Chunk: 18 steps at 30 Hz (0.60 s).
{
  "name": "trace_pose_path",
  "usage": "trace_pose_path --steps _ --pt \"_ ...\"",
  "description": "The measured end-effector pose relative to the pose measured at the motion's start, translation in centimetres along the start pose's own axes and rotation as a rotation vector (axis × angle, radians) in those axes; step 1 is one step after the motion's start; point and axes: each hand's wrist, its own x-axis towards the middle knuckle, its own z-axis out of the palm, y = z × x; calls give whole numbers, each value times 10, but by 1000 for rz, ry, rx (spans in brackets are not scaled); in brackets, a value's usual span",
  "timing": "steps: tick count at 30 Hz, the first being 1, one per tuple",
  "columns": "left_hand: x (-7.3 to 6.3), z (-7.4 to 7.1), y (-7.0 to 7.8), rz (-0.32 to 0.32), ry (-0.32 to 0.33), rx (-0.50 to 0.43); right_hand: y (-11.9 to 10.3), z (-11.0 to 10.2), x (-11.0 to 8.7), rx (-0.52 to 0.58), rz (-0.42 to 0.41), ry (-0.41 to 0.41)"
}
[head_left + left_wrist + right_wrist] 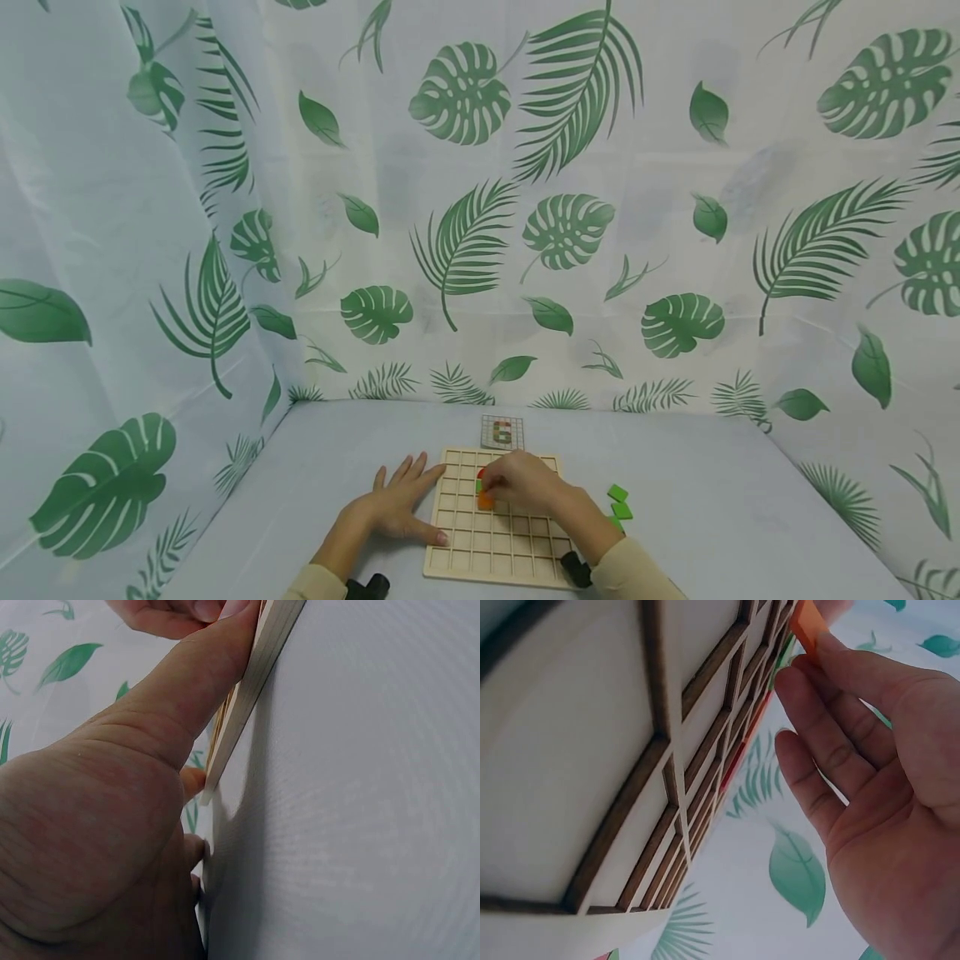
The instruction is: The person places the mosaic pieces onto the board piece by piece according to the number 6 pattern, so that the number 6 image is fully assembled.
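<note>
A wooden grid board [457,562] lies on the table, divided into square cells by raised strips. My left hand [395,507] is spread flat at its left side, with the thumb resting on the board's left edge. Over the upper middle of the grid, my right hand [521,482] pinches an orange square tile [810,630] between thumb and fingertips. The tile is tilted, close over the cells. A green tile [478,485] and a red tile [481,473] sit in cells beside the fingers, partly hidden by the right hand.
Behind the board lies a small gridded card [486,440] with a coloured figure on it. Several loose green tiles [622,510] lie right of the board, near the right forearm. A leaf-patterned curtain [465,358] stands behind the white table [720,500].
</note>
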Motion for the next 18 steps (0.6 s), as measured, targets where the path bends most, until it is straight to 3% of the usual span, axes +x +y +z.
trace_pose_path --steps 13,18 --pt "0 2 0 1 9 4 -1 4 2 -48 -32 -10" --pt "0 2 -1 2 10 5 -2 3 2 -62 -2 -44"
